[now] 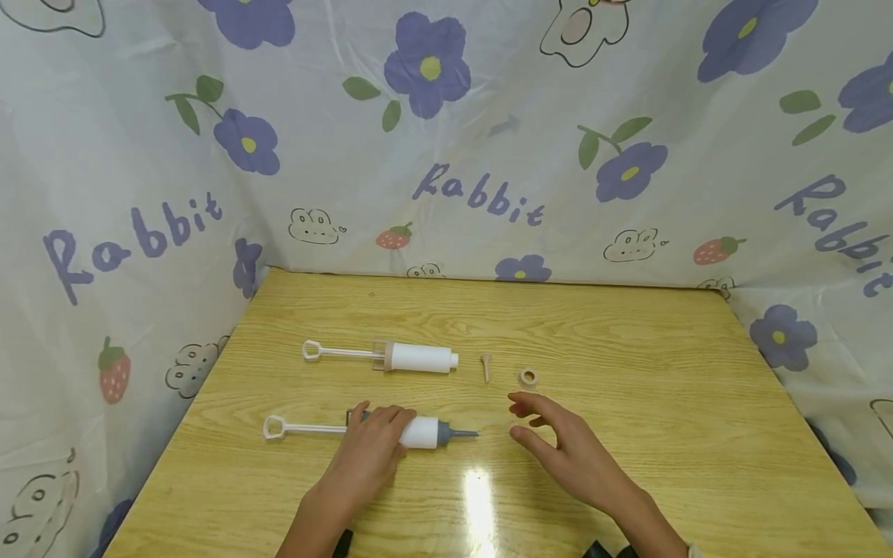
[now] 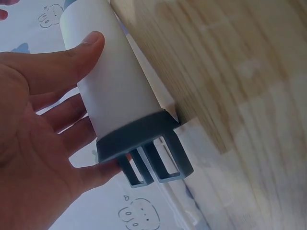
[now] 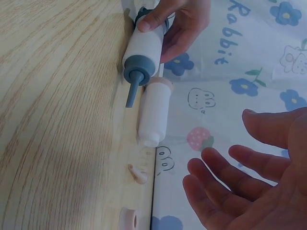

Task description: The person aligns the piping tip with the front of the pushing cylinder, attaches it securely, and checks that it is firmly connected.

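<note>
White plastic makes up the barrel of the near syringe (image 1: 421, 433), which lies sideways across the table (image 1: 663, 372) at the person's left, with a blue-grey collar at one end and a blue-grey nozzle (image 1: 458, 433) at the other. The left hand (image 1: 374, 442) holds this syringe: the thumb presses one side of the barrel and the fingers go round the other, close to the collar and its square loops. The nozzle points toward the right hand, and the white plunger rod (image 1: 314, 428) runs out to the left, ending in a ring-shaped handle (image 1: 274, 427). Whether the barrel touches the wood under the hand cannot be told.

The right hand (image 1: 568, 449) holds nothing; its thumb and fingers stand apart, loosely bent, with a wide gap between them, just beyond the nozzle's tip.

Behind the near syringe, a second syringe (image 1: 422, 358) lies roughly parallel, with a white barrel, a beige collar and a short white stub at its right end. To the right of that stub lies a small beige nozzle (image 1: 487, 368), then a beige ring (image 1: 528, 377), each apart from the other. White cloth (image 1: 488, 147) printed with purple flowers, strawberries and the word "Rabbit" hangs around the table.
</note>
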Action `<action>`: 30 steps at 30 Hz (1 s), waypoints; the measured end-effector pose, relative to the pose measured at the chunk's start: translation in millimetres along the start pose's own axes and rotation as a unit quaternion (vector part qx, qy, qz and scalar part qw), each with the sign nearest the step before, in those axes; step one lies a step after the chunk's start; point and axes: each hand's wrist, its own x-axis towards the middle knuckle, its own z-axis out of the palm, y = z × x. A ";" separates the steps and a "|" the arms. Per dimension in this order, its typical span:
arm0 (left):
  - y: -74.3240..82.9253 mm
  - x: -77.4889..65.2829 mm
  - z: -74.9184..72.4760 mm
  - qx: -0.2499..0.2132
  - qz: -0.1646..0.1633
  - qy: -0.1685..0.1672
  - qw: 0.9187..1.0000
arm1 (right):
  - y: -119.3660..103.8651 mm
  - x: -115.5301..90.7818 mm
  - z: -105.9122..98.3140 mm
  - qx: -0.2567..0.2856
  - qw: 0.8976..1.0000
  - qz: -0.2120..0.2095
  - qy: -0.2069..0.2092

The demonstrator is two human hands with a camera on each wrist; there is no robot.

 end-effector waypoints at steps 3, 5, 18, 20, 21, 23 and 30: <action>-0.2 -0.2 -0.9 0.001 -0.002 -0.004 1.000 | 0.6 -0.1 0.0 -0.003 1.000 -0.004 0.001; -0.2 0.0 -1.7 0.000 -0.002 -0.007 1.000 | 1.1 -0.1 0.1 -0.006 1.000 -0.004 0.002; 1.7 9.8 -6.7 0.001 0.008 -0.005 1.000 | 3.4 1.3 -5.7 -0.009 1.000 -0.003 0.006; 3.1 15.9 -9.3 0.008 0.020 0.001 1.000 | 4.4 2.3 -10.0 -0.014 1.000 -0.002 0.010; 4.0 19.1 -11.0 0.013 0.027 0.004 1.000 | 5.0 2.9 -12.3 -0.016 1.000 -0.002 0.014; 6.6 25.8 -15.3 0.023 0.043 0.013 0.999 | 6.0 4.5 -16.7 -0.023 0.999 -0.005 0.022; 18.4 44.2 -29.5 0.066 0.081 0.018 0.994 | 6.7 15.2 -21.4 -0.055 0.998 -0.017 0.032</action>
